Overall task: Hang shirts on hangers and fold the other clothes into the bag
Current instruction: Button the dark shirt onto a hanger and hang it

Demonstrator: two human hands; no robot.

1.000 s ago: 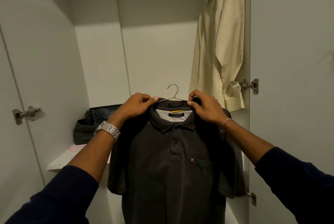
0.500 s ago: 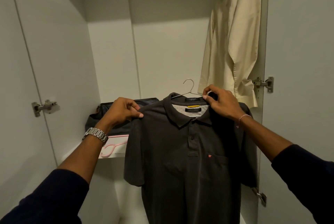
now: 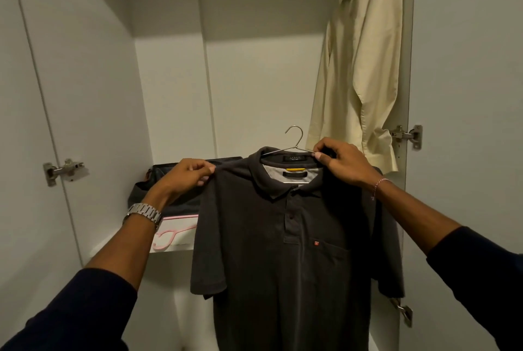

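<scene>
A dark grey polo shirt (image 3: 285, 254) hangs on a thin metal wire hanger (image 3: 294, 138) in front of an open white wardrobe. My left hand (image 3: 186, 173) pinches the shirt's left shoulder seam. My right hand (image 3: 338, 159) grips the collar together with the hanger's right arm. The hanger's hook stands free above the collar. Behind my left hand a dark bag (image 3: 172, 198) sits on the shelf, mostly hidden.
A cream shirt (image 3: 356, 73) hangs at the wardrobe's upper right. A pink hanger (image 3: 169, 234) lies on the white shelf (image 3: 119, 240) in front of the bag. Door hinges stick out at the left (image 3: 60, 171) and the right (image 3: 406, 134).
My left hand slid from the collar out to the shirt's left shoulder. The shirt and both hands now sit further right and higher in view as the camera shifted.
</scene>
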